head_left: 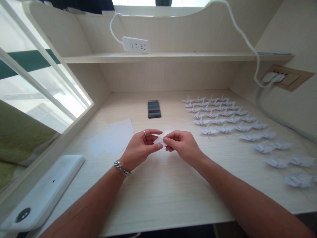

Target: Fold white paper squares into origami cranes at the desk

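Note:
Both of my hands meet above the middle of the desk, pinching a small folded piece of white paper [160, 139] between them. My left hand [141, 147], with a ring and a chain bracelet, grips its left side. My right hand [182, 142] pinches the right side with thumb and forefinger. Most of the paper is hidden by my fingers. A stack of flat white paper sheets [112, 137] lies just left of my left hand.
Several finished white paper cranes [224, 115] lie in rows on the right of the desk [160, 191]. A dark phone [154, 109] lies behind my hands. A white flat device [47, 190] sits front left. A power strip [135, 44] rests on the shelf; a wall socket [279, 78] is at right.

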Tool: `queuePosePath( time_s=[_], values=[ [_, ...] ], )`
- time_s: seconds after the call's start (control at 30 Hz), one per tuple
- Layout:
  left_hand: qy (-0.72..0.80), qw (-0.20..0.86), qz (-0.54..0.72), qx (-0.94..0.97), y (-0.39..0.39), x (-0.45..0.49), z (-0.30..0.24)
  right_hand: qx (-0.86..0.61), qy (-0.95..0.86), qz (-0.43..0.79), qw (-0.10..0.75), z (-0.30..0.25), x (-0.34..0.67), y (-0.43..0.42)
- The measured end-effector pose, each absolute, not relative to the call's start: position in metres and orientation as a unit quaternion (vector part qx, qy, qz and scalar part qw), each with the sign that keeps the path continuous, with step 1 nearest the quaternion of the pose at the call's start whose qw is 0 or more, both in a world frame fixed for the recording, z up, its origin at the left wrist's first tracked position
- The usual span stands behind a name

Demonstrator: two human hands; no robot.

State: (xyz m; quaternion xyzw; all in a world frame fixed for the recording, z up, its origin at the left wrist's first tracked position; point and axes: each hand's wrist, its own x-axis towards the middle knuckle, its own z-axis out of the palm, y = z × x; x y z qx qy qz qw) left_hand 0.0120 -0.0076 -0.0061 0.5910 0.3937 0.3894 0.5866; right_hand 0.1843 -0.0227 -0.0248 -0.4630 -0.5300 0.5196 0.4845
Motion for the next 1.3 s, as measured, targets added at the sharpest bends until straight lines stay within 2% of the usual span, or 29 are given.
queuePosePath(
  time_s=[0.23, 0.47, 0.77, 0.97, 1.13, 1.3],
  values=[
    [0.405, 0.580, 0.391, 0.589, -0.0083, 0.0113, -0.0041, -0.467, -0.472, 0.572, 0.482, -0.0216, 0.1820, -0.0230],
    [0.403, 0.560, 0.426, 0.585, -0.0067, 0.0135, -0.0104, -0.447, -0.556, 0.488, 0.502, -0.0280, 0.1806, -0.0246],
    [0.391, 0.550, 0.451, 0.584, -0.0080, 0.0172, -0.0127, -0.449, -0.599, 0.446, 0.491, -0.0262, 0.1816, -0.0280],
    [0.391, 0.520, 0.497, 0.574, -0.0086, 0.0195, -0.0135, -0.443, -0.560, 0.521, 0.467, -0.0271, 0.1805, -0.0259],
    [0.394, 0.514, 0.510, 0.566, -0.0096, 0.0208, -0.0122, -0.444, -0.568, 0.502, 0.479, -0.0254, 0.1808, -0.0258],
    [0.402, 0.502, 0.537, 0.547, -0.0081, 0.0195, -0.0112, -0.430, -0.534, 0.552, 0.474, -0.0251, 0.1809, -0.0246]
  ],
)
